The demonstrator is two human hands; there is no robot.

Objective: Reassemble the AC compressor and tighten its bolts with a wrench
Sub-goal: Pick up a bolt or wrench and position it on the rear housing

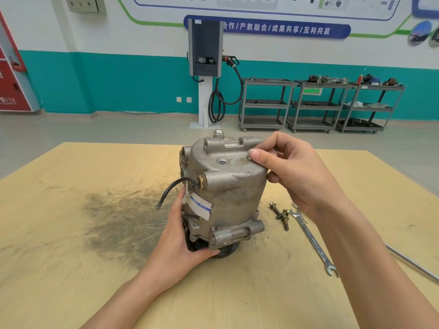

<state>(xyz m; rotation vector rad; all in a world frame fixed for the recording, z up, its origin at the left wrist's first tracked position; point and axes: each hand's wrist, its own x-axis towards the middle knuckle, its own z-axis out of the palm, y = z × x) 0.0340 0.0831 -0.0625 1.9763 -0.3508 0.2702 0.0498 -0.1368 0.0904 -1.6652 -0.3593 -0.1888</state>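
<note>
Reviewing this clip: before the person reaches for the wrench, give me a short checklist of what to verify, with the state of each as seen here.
1. Compressor steadied: ok. It stands on its pulley end on the table, and the left hand holds its lower side.
2. Bolt started in the top: cannot tell. The right hand pinches something at the top edge, but the fingertips cover it.
3. Centre hole in the top filled: not ok, it looks empty.
4. Spare bolts within reach: ok, lying loose on the table right of the compressor.
5. Wrench free to pick up: ok, flat on the table beside the bolts, untouched.
</note>
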